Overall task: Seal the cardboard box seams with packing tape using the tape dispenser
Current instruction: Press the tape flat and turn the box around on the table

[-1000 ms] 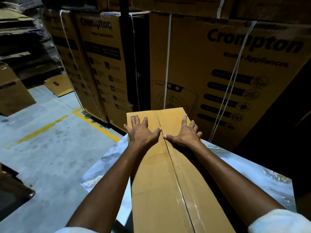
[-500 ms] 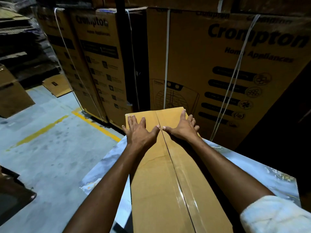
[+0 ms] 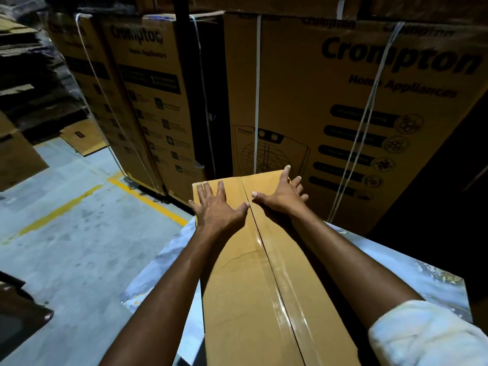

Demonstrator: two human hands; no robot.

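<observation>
Dimly, box (image 3: 237, 286) perhaps on table (image 3: 396, 265).

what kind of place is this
Most likely a warehouse or packing floor. Tall strapped brown cardboard cartons printed "Crompton Home Appliances" stand in rows on a grey concrete floor marked with a painted yellow line, and flattened cardboard sheets are stacked at far left.

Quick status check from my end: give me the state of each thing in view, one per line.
Cardboard box: flaps closed, lying on the table.
Centre seam: glossy clear tape along it.
Left hand: open, flat on the left flap.
Right hand: open, fingers spread, at the far end of the right flap.
Table: under the box.
Tape dispenser: not in view.
</observation>
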